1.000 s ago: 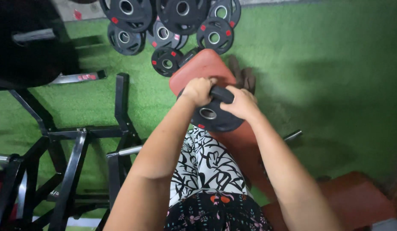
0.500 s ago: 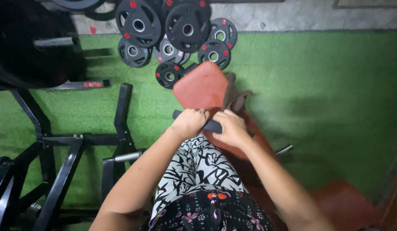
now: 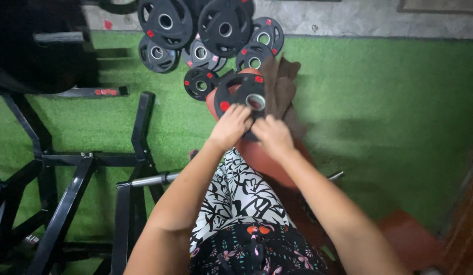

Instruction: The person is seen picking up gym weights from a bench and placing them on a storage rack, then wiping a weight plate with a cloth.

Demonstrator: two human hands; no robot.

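both my arms reach forward and slightly up from my lap, bare to the elbows and beyond, converging ahead of me. my left hand (image 3: 230, 126) is curled with knuckles up, fingers closed in a grip. my right hand (image 3: 273, 136) sits just beside it, almost touching, fingers also wrapped shut. both wrists are held fairly straight, forearms angled inward.
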